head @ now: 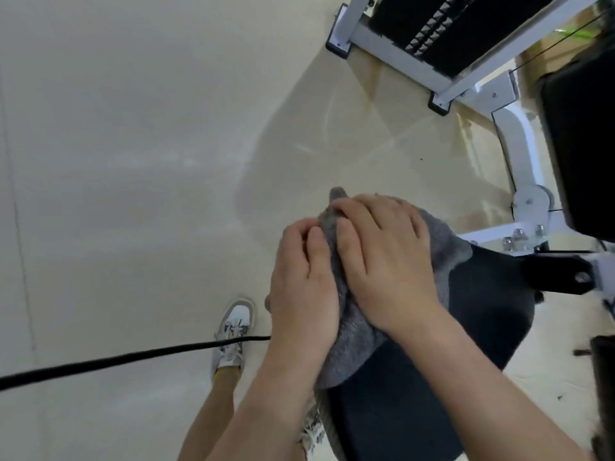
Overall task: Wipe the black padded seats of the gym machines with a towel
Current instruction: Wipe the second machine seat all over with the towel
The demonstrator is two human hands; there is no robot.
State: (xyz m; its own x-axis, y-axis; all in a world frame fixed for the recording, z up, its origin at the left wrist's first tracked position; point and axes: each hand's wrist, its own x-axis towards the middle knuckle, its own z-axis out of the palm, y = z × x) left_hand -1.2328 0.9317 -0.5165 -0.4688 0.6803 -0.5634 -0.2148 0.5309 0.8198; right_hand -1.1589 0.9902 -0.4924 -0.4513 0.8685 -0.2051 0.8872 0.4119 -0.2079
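A grey towel (446, 241) lies bunched on the left end of a black padded seat (466, 314) at the lower right. My left hand (303, 284) grips the towel's left side with curled fingers at the seat's edge. Beside it, my right hand (386, 257) lies flat on top of the towel, pressing it onto the pad. Both hands hide most of the towel; a corner sticks up beyond my right fingers.
A white machine frame (522, 154) with a black weight stack (442, 28) stands at the upper right, next to another black pad (579, 144). A black cable (116, 359) crosses the beige floor at the lower left, over my white shoe (233, 334).
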